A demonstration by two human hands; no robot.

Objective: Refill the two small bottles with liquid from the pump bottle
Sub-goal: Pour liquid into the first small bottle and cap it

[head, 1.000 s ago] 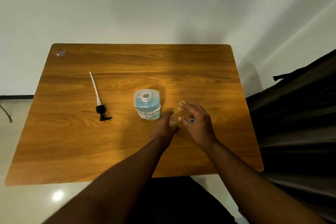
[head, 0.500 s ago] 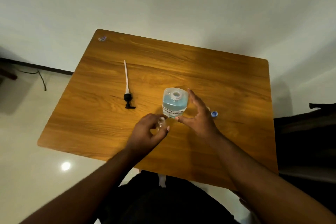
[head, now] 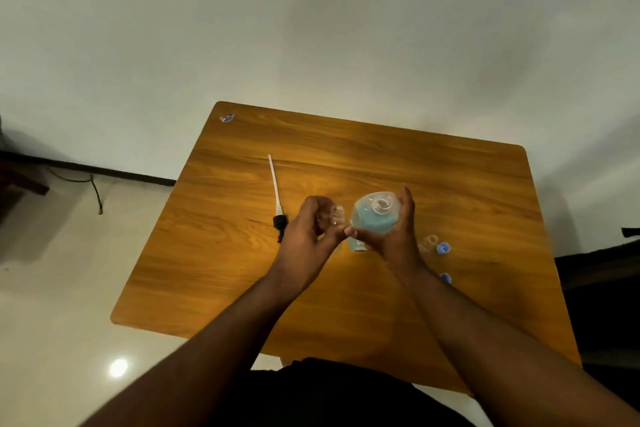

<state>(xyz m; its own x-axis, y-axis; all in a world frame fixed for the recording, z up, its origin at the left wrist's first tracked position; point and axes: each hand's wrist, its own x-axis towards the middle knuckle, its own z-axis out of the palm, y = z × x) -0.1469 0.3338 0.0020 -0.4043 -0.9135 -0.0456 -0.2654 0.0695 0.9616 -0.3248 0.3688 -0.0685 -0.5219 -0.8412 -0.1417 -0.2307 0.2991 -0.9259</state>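
Note:
My right hand [head: 396, 236] grips the clear pump bottle [head: 374, 218] of blue liquid, lifted off the wooden table [head: 433, 184] and tilted left, its open neck uppermost. My left hand [head: 308, 232] holds a small clear bottle [head: 337, 214] upright, its open mouth just left of the big bottle. The second small clear bottle [head: 429, 242] lies on the table to the right of my right hand. Two blue caps [head: 443, 248] [head: 445, 277] rest beside it.
The removed pump head with its black collar and white dip tube [head: 277, 189] lies on the table left of my left hand. A small sticker [head: 227, 117] marks the far left corner. Dark furniture [head: 602, 288] stands along the table's right side.
My right hand has closed on the pump bottle, lifted it off the table and tilted it toward the small bottle. My left hand raised the small bottle. The camera tilted.

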